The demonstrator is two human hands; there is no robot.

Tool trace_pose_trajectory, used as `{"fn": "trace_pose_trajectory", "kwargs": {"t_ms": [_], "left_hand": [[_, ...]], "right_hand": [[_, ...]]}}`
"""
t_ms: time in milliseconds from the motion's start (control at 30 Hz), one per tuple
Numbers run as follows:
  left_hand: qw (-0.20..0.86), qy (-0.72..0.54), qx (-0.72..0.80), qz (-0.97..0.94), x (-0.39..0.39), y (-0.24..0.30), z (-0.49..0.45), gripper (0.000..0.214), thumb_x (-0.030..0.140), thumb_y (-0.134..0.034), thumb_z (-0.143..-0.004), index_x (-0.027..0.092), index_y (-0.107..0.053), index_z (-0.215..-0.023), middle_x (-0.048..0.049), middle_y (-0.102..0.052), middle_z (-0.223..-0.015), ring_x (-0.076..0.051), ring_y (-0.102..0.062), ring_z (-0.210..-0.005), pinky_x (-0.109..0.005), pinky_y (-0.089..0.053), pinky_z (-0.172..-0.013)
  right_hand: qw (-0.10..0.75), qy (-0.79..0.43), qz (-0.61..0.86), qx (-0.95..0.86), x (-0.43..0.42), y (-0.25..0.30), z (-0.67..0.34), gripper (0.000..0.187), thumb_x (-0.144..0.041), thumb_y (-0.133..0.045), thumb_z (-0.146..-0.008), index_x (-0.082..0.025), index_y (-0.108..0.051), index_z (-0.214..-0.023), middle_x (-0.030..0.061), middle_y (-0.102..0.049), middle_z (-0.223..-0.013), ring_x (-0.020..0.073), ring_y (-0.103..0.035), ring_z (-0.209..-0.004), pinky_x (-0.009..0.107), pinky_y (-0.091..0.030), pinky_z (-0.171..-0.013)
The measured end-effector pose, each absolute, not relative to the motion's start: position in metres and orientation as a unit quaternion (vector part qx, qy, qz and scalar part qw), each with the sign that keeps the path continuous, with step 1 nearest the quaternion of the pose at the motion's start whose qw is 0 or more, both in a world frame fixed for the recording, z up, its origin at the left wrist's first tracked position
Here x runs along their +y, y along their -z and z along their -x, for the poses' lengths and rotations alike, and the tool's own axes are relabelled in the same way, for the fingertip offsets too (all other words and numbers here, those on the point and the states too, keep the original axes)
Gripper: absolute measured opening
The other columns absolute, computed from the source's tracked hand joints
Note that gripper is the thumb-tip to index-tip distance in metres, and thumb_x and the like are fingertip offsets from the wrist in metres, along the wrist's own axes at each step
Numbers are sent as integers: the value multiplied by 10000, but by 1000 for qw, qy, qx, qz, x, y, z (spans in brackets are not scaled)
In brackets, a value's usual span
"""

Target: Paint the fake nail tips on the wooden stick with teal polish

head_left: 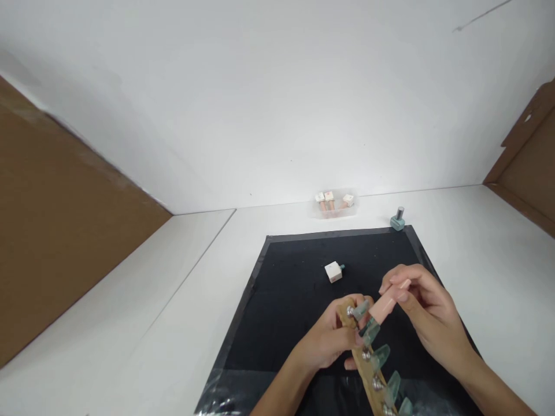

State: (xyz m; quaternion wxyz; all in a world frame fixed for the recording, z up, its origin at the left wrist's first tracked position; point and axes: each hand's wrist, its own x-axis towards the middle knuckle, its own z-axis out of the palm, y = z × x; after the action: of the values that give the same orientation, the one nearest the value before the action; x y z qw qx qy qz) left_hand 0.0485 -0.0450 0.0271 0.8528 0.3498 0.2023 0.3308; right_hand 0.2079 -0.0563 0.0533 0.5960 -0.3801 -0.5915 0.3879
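My left hand [332, 335] is wrapped around a narrow wooden strip [368, 381] that slants down toward me. Silver metal balls [366, 353] sit along the strip, and translucent green false nails [381, 356] stick out from them. Between the thumb and fingers of my right hand [427, 315] is a glossy peach nail-shaped piece [384, 306]. Its wide lower end is right at one of the upper green nails; whether they touch, I cannot tell. On the black mat [295, 289], beyond my hands, lies a white block [333, 271] with a small green stub.
A clear plastic tray [318, 212] at the back holds white blocks with peach stems. Off the mat's far right corner stands a green nail polish bottle [397, 221] with a silver cap. Brown boards [65, 231] flank the white table, and a white wall rises behind.
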Motion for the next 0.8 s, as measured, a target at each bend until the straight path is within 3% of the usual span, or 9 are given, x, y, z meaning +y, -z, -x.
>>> {"fn": "trace_pose_trajectory", "kwargs": {"t_ms": [233, 467, 800], "left_hand": [[857, -341, 169, -347, -45, -26, -47, 360, 295, -782, -577, 154, -457, -640, 61, -398, -620, 10, -292, -371, -136, -243, -273], [827, -356, 224, -374, -44, -27, -48, 411, 368, -811, -514, 137, -490, -625, 28, -427, -643, -18, -350, -477, -132, -247, -336], [848, -343, 183, -360, -43, -25, -48, 389, 330, -793, -574, 137, -458, -611, 49, -428, -612, 0, -372, -396, -105, -326, -275]], "right_hand": [[602, -386, 390, -580, -56, -52, -208, 99, -326, -579, -883, -239, -606, -846, -16, -620, -706, 99, -599, -577, 164, -528, -526], [586, -399, 396, -584, -57, -52, -209, 57, -299, -596, -874, -242, -596, -869, -24, -647, -725, 81, -604, -549, 134, -520, -504], [538, -383, 430, -615, -57, -51, -213, 94, -316, -542, -904, -260, -587, -842, -31, -578, -708, 83, -557, -571, 138, -473, -509]]}}
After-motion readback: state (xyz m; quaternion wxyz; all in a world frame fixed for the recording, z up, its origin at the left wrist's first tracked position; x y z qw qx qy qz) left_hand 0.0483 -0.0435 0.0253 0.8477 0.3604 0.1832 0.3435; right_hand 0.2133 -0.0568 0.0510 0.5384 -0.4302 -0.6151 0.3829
